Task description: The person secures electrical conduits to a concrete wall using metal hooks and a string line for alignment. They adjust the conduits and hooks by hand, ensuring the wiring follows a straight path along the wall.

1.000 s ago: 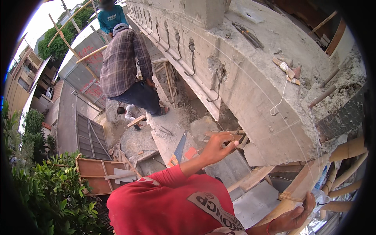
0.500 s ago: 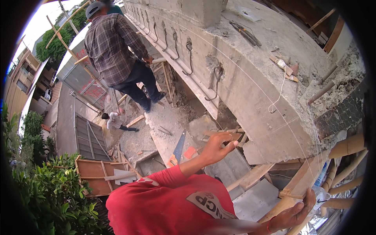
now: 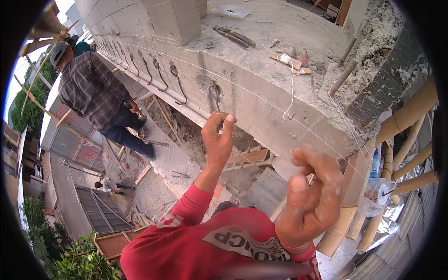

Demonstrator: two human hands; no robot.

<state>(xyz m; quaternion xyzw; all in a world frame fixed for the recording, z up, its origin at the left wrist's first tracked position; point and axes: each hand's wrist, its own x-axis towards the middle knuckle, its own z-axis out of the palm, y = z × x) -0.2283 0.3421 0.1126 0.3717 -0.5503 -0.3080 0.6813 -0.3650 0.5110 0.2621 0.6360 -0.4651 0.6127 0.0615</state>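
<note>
My left hand (image 3: 217, 140) is raised in front of the concrete beam (image 3: 261, 100), thumb and forefinger pinched together. What the pinch holds is too small to make out. My right hand (image 3: 313, 193) is up at the right, its fingers curled and its thumb bent toward them; anything inside the curl is hidden. A faint thin line seems to run between the hands. Beyond them a white string (image 3: 252, 90) stretches along the beam's face. Bent steel hooks (image 3: 175, 83) stick out of the beam in a row, one close behind my left fingertips.
On the beam's top lie dark-handled pliers (image 3: 234, 36) and a wood piece wound with white string (image 3: 289, 59). Bamboo poles (image 3: 410, 114), a blue bottle (image 3: 374, 164) and a clear plastic bag (image 3: 374, 193) are at right. A plaid-shirted person (image 3: 95, 88) stands at left, another farther below.
My left hand has moved up and left toward the hooks. My right hand has risen from beside the plastic bag, and its fingers have curled. The view has shifted right.
</note>
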